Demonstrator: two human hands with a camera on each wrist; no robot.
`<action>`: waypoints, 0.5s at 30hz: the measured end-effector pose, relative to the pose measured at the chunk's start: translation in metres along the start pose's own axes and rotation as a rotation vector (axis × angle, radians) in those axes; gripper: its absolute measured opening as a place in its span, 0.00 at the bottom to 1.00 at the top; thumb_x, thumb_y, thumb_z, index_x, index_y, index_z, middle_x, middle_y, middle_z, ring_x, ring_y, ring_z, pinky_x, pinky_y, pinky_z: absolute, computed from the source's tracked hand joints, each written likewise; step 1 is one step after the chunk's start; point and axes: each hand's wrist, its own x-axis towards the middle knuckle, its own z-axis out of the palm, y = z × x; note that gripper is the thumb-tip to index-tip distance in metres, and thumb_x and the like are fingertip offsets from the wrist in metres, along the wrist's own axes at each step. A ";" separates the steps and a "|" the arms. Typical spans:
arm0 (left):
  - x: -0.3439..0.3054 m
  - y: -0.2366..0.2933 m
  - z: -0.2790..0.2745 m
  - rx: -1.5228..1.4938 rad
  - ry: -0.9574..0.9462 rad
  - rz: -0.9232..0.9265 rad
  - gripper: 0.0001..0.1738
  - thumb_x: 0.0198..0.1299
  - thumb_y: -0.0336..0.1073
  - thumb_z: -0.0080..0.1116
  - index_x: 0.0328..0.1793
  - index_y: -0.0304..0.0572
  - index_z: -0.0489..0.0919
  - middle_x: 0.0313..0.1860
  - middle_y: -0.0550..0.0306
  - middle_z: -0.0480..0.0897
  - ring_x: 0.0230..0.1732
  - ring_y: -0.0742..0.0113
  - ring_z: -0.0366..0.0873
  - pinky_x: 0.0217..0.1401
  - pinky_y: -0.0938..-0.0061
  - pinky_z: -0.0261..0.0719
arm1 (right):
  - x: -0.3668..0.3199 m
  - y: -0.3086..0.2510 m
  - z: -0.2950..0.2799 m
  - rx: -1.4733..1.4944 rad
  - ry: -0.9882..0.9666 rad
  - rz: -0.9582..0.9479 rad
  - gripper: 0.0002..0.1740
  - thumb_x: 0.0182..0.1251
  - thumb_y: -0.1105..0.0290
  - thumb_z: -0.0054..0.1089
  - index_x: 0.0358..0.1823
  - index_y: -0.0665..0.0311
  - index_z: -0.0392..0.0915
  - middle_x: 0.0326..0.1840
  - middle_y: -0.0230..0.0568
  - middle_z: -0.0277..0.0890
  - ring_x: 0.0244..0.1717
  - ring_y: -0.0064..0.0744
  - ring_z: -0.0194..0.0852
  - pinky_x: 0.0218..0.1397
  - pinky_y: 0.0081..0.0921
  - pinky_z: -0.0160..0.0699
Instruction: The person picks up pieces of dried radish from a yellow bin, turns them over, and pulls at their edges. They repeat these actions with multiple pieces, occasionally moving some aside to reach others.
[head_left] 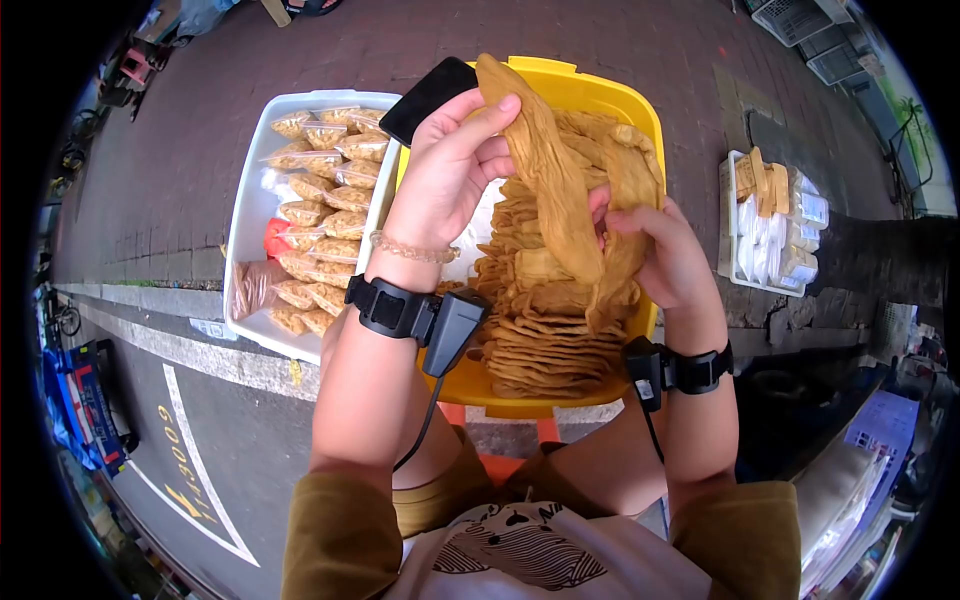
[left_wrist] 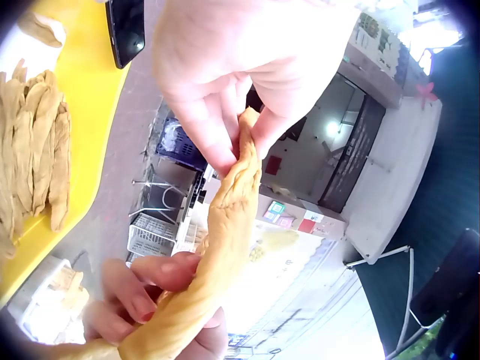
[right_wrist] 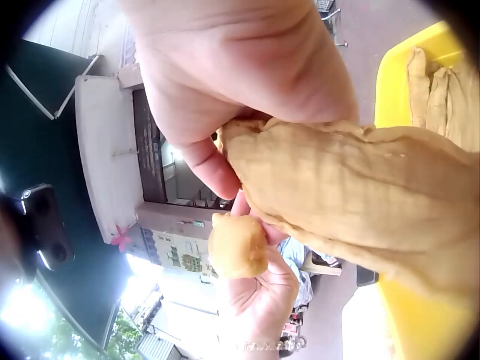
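Note:
My left hand [head_left: 455,165] pinches the upper end of a long, wrinkled brown food strip [head_left: 545,165] between thumb and fingers. The strip slants down over the yellow tub [head_left: 655,110]. On its other side my right hand [head_left: 678,255] holds a second brown strip [head_left: 632,180] that hangs beside the first. In the left wrist view, the first strip [left_wrist: 229,225] passes close by the right hand's fingers [left_wrist: 142,300]. Broad and creased, the second strip [right_wrist: 337,172] fills much of the right wrist view. Under both hands, similar strips [head_left: 550,350] lie stacked in rows in the tub.
Left of the tub, a pale bin [head_left: 240,230] holds several bagged brown snacks [head_left: 345,225]. A black phone [head_left: 430,100] lies at the tub's far left corner. Farther right, a white basket [head_left: 735,250] with packaged goods stands on the paving. Below the tub is a red stool [head_left: 500,467].

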 end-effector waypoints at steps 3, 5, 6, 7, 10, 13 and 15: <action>-0.002 0.000 0.007 -0.010 -0.026 0.015 0.15 0.67 0.35 0.51 0.56 0.38 0.73 0.47 0.55 0.82 0.44 0.70 0.81 0.48 0.76 0.80 | 0.000 0.001 0.011 0.035 0.125 0.047 0.14 0.57 0.74 0.61 0.45 0.70 0.77 0.37 0.37 0.79 0.35 0.24 0.75 0.41 0.20 0.74; -0.002 -0.002 0.010 -0.022 -0.028 0.030 0.17 0.68 0.34 0.49 0.60 0.37 0.70 0.49 0.53 0.80 0.48 0.68 0.80 0.53 0.73 0.78 | -0.001 -0.002 0.017 0.060 0.224 0.107 0.16 0.57 0.72 0.64 0.46 0.69 0.76 0.37 0.36 0.79 0.35 0.23 0.75 0.41 0.19 0.73; -0.002 -0.004 0.009 -0.249 -0.087 0.035 0.18 0.68 0.33 0.46 0.63 0.36 0.67 0.50 0.53 0.79 0.49 0.65 0.77 0.57 0.69 0.75 | -0.003 -0.006 0.020 -0.060 0.195 0.197 0.17 0.58 0.71 0.64 0.48 0.68 0.75 0.38 0.34 0.78 0.36 0.23 0.74 0.41 0.20 0.73; -0.002 -0.006 0.007 -0.476 -0.146 0.039 0.20 0.69 0.32 0.43 0.65 0.36 0.64 0.51 0.53 0.78 0.51 0.63 0.75 0.62 0.65 0.71 | -0.004 -0.008 0.021 -0.180 0.166 0.287 0.18 0.58 0.71 0.65 0.49 0.67 0.74 0.39 0.32 0.77 0.37 0.23 0.74 0.41 0.21 0.72; 0.001 -0.012 -0.007 -0.733 -0.275 -0.034 0.25 0.69 0.41 0.41 0.68 0.36 0.63 0.48 0.53 0.76 0.49 0.61 0.73 0.61 0.62 0.68 | 0.002 0.011 0.010 -0.305 -0.063 0.121 0.18 0.55 0.71 0.69 0.46 0.66 0.74 0.38 0.32 0.77 0.34 0.22 0.73 0.39 0.20 0.71; 0.000 -0.010 -0.005 -0.846 -0.279 -0.073 0.32 0.67 0.52 0.39 0.69 0.37 0.63 0.50 0.51 0.77 0.50 0.59 0.74 0.60 0.62 0.69 | 0.005 0.018 0.010 -0.291 -0.091 0.122 0.19 0.52 0.69 0.72 0.43 0.63 0.74 0.33 0.29 0.76 0.31 0.18 0.72 0.35 0.16 0.69; -0.001 -0.005 0.000 -0.749 -0.271 -0.016 0.32 0.68 0.48 0.37 0.72 0.33 0.57 0.52 0.51 0.74 0.51 0.60 0.71 0.62 0.64 0.65 | 0.006 0.019 0.012 -0.292 -0.090 0.135 0.18 0.52 0.71 0.71 0.42 0.63 0.74 0.34 0.31 0.75 0.32 0.19 0.72 0.36 0.17 0.70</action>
